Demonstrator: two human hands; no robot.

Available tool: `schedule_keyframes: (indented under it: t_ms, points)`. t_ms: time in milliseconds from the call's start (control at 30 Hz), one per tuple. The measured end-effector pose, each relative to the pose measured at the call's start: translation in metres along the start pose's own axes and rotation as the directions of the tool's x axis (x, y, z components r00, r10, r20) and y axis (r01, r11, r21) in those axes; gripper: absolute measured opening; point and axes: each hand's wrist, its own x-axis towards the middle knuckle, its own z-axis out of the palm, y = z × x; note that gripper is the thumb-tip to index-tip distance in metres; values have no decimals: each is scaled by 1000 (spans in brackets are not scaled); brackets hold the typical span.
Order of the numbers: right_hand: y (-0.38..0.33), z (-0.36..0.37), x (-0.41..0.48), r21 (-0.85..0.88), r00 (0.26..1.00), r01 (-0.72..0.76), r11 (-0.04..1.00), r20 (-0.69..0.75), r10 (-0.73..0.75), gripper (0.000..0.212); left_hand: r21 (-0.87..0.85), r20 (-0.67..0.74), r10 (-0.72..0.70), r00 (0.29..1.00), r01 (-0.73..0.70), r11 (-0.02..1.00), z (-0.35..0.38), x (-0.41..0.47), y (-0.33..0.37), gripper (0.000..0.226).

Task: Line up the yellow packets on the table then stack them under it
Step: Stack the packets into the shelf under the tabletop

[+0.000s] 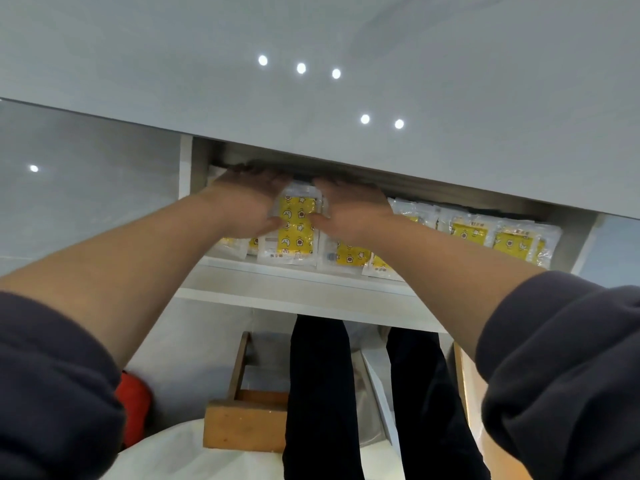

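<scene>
Both arms reach forward into the shelf point(304, 285) that sits under the grey bench point(346, 98). The bench top is shiny and shows small round spots of light.

The left hand point(247, 202) and the right hand point(349, 207) lie flat, palms down, side by side. Between them is one yellow packet point(297, 225). The left hand presses on its left edge and the right hand presses on its right edge. The fingers of both hands are stretched out and point to the back of the shelf, where it is dark. The fingertips go under the bench edge, so I cannot tell what they touch there. The thumbs rest on the sides of the packet, so the hands hold it between them.

The packet has a clear wrapper with a yellow middle, and little stars and moons are drawn on it. It lies on top of other packets.

More yellow packets point(498, 239) lie along the shelf to the right, side by side and partly over each other. Some more packets point(232, 244) peek out under the left hand.

Dark sleeves point(561, 375) are pushed up both arms. Below the shelf are the person's legs in black trousers point(318, 393) and a wooden stool point(246, 424). A red thing point(133, 407) shows at the lower left, but I cannot tell what it is.
</scene>
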Motion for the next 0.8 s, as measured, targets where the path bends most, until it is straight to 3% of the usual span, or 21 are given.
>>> schedule_keyframes:
  t_ms: [100, 233, 400, 467, 567, 700, 800]
  points:
    - [5, 0, -1, -4, 1000, 20, 1000, 11, -20, 57, 51, 19, -61, 998, 60, 997, 1, 5, 8, 69]
    - [28, -3, -10, 26, 993, -104, 994, 57, 102, 66, 31, 16, -161, 987, 161, 987, -11, 12, 22, 79]
    - [77, 0, -31, 27, 977, -210, 977, -23, 211, 61, -158, -123, -46, 991, 26, 987, -15, 36, 73, 79]
    - [84, 11, -40, -9, 987, -158, 987, -26, 157, 57, -160, -134, -10, 991, -12, 987, -5, 40, 89, 75]
    - [86, 25, -49, -39, 999, -42, 998, -29, 41, 59, -9, -137, 14, 991, -15, 1000, 15, 39, 98, 75]
    - [105, 18, -45, -4, 992, -103, 995, -80, 102, 61, -78, -180, -35, 983, 21, 997, 3, 46, 107, 75]
    - [119, 24, -55, -37, 996, -68, 997, -64, 65, 60, -40, -166, 20, 986, -27, 999, 0, 52, 123, 66]
